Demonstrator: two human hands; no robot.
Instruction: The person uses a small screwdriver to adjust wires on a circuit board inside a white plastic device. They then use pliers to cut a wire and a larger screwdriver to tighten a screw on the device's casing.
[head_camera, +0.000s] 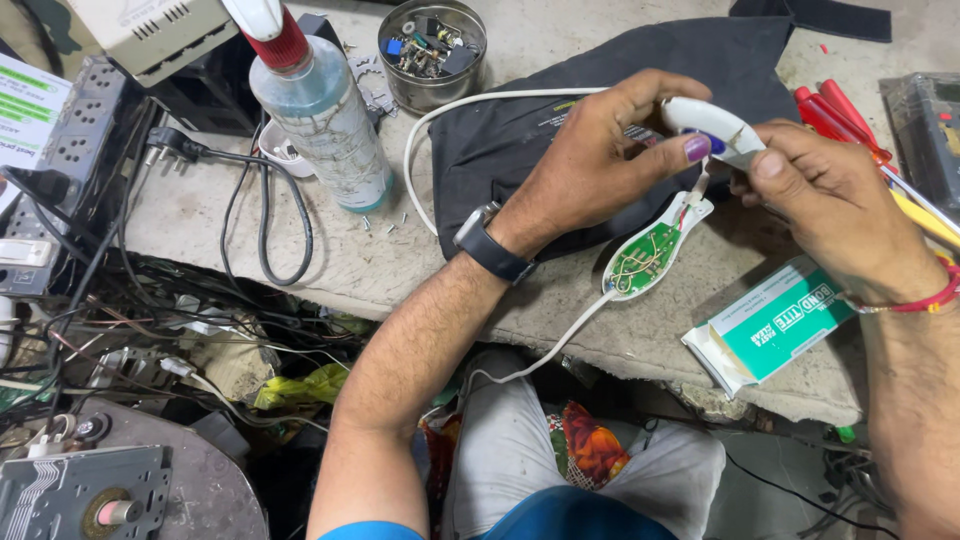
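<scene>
An opened white plastic device shell (655, 250), oval in shape with a green circuit board (645, 255) exposed inside, is shown hanging just above the near edge of a worn grey stone workbench (380, 260), right of centre. It is joined by thin red and white wires (690, 205) to the white curved plastic cover (715, 125) held above it. The left hand (600, 160) is closed around the far end of the cover, thumb pressed on top; the right hand (830, 200) is pinched, thumb and forefinger together, on the cover's right end. A white cord (480, 110) loops left over a dark cloth (540, 130).

The assembly is judged light and rigid, but fragile at the wires and solder joints; the smooth plastic may be slippery. Grip is best taken on the shell edges, never on the board or wires.

Nearby are 1 clear liquid bottle (325, 120), 1 round metal tin of parts (432, 50), red-handled screwdrivers (835, 115) and a green-and-white carton (775, 325).
</scene>
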